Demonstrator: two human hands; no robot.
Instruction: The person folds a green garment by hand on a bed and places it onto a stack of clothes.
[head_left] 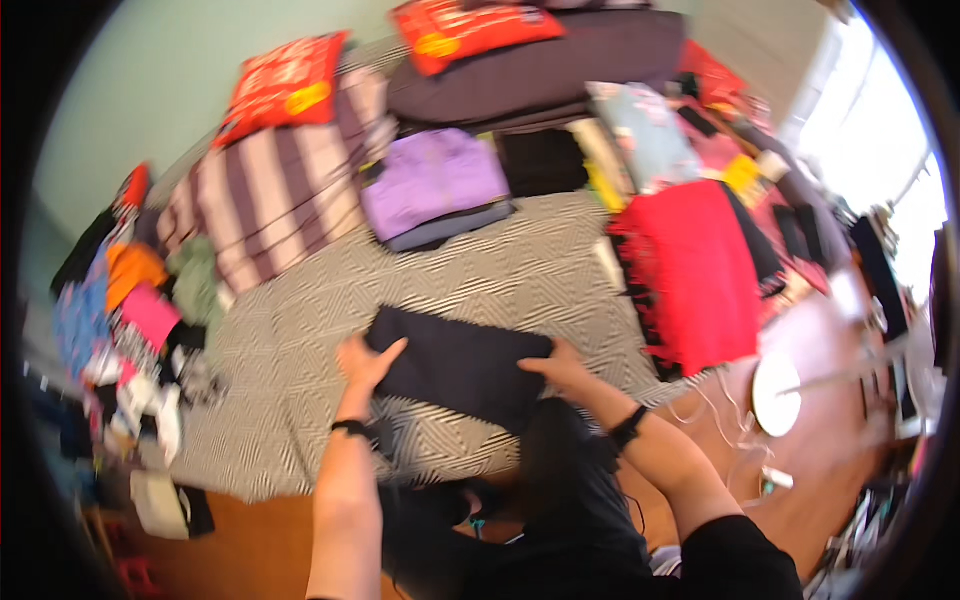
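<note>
Patterned bedspread [540, 260] filling mid-frame; I'm seeing dark folded cloth [455, 362] lying between 2 hands, long axis sloping down rightward, left hand [362, 366] and right hand [564, 370] gripping opposite ends, neither nearer.

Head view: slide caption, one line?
Left hand and right hand hold opposite ends of a dark cloth over a patterned bedspread.

Dark rectangular cloth [455, 365] over black-and-white zigzag bedspread [280, 370]; folded purple garment [435, 180] behind; fringed red cloth [695, 275] right; multicoloured clothes heap [140, 310] left.
</note>
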